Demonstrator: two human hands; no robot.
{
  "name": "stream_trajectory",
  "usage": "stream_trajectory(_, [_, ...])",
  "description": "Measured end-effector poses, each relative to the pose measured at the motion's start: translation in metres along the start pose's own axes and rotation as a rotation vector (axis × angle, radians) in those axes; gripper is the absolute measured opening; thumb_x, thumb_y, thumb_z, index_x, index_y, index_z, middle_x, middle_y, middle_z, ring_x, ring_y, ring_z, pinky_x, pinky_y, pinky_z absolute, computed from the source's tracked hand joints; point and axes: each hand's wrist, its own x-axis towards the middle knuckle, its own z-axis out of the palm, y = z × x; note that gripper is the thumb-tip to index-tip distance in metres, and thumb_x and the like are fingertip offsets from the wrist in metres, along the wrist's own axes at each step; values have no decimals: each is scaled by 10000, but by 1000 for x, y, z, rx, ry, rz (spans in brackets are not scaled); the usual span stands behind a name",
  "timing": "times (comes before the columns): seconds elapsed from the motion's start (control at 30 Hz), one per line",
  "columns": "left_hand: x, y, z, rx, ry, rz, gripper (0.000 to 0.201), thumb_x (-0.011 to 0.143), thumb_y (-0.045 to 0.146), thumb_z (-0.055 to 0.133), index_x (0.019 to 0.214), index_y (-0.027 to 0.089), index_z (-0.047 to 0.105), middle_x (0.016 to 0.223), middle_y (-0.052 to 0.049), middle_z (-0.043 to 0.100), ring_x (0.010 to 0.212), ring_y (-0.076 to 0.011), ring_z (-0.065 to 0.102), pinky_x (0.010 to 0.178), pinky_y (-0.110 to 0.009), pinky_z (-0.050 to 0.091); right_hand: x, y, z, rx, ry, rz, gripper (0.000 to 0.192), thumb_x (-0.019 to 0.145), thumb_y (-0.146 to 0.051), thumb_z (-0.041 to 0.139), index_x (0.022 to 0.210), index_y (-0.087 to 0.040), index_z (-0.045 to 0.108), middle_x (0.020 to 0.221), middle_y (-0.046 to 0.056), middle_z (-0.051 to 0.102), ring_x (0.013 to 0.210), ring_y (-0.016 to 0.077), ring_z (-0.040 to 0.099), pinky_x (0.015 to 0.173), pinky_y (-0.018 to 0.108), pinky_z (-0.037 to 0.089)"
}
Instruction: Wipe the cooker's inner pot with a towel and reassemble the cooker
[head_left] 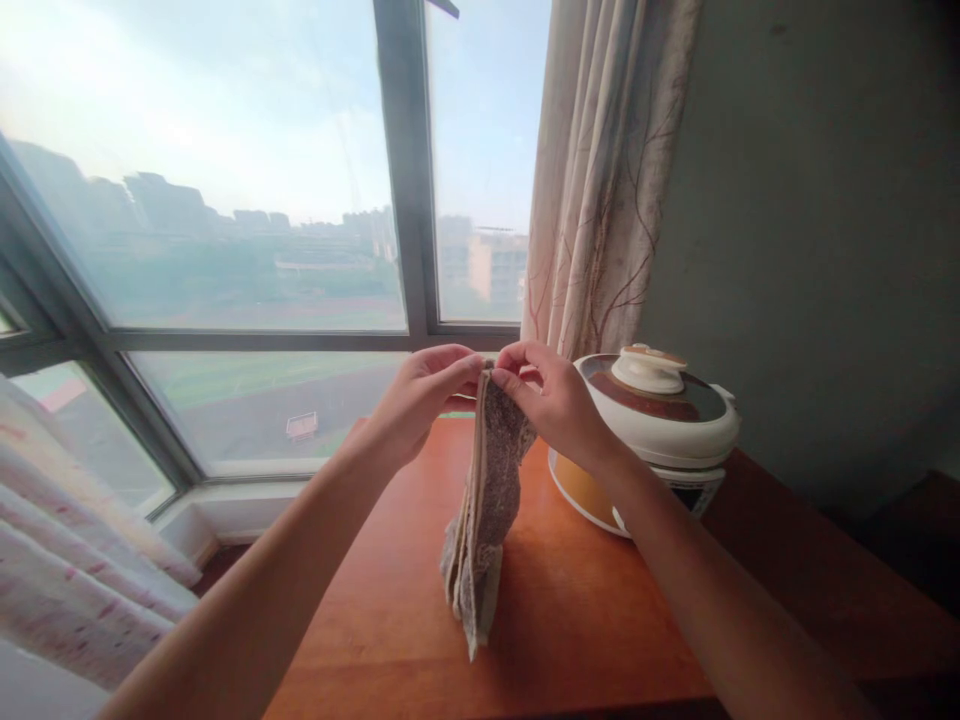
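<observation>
1. Left hand [420,395]: fingers pinched closed on the top edge of the cloth [484,500].
2. Right hand [551,395]: pinched closed on the same edge.
3. Cloth: hangs folded, lower end touching the table [585,610], beside the rice cooker [652,430].

The table [570,600] stands in front of the window [247,250]. A cloth [484,510] hangs over the middle of the table, its low end touching the top. The left hand [420,395] and right hand [555,400] pinch its top edge. The cooker [652,420] sits on the table to the right, with the curtain [607,170] behind it.
</observation>
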Motion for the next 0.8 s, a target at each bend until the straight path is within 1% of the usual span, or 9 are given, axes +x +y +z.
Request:
stream_trajectory(0.1, [4,-4,-2,-8,15,-5,307,768,425,784,789,145,662,715,-36,707,692,-162,681,702,-280,542,-3,1,2,9,9,30,101,933,-313,585,904,-217,592,888,10,642,848,168,620,752,294,492])
stream_trajectory(0.2, [5,-6,-2,22,43,26,312,780,437,770,786,145,658,706,-25,698,680,-145,667,694,-267,543,-4,1,5,35,31,67,140,941,-350,564,894,-218,573,878,13,636,854,172,615,719,281,485])
stream_trajectory(0.37, [2,-6,3,164,53,102,303,795,444,734,792,155,645,715,-17,687,705,-160,666,713,-304,563,-6,2,9,46,100,102,171,929,-376,569,870,-216,560,864,18,629,824,172,605,690,278,481])
stream_trajectory(0.47, [0,-6,5,240,39,150,293,815,445,706,794,162,633,725,-18,677,723,-173,663,718,-323,567,-7,2,11,47,142,103,169,927,-374,567,868,-216,559,846,16,623,802,169,604,692,282,485])
stream_trajectory(0.53, [-3,-6,6,299,23,176,301,828,455,696,796,162,635,751,-26,671,746,-174,653,710,-310,554,-7,1,12,34,160,106,169,919,-373,575,856,-217,560,826,13,620,785,169,603,692,284,487])
stream_trajectory(0.6, [-5,-6,8,332,20,201,311,795,452,743,796,159,640,773,-28,666,760,-165,635,692,-277,527,-6,0,13,24,167,106,174,910,-378,587,846,-218,560,815,11,620,768,167,602,692,285,488])
stream_trajectory(0.7, [-5,-8,11,283,56,212,342,696,418,846,780,154,645,770,-19,657,748,-143,606,665,-239,485,-5,0,11,58,140,102,208,902,-414,611,852,-217,568,812,4,625,742,157,599,688,278,481])
stream_trajectory(0.8, [-5,-9,7,192,84,188,347,671,406,869,772,150,659,766,-25,660,745,-144,598,669,-243,477,-8,6,3,148,28,150,286,916,-500,600,905,-214,587,809,-8,625,731,150,594,676,268,472])
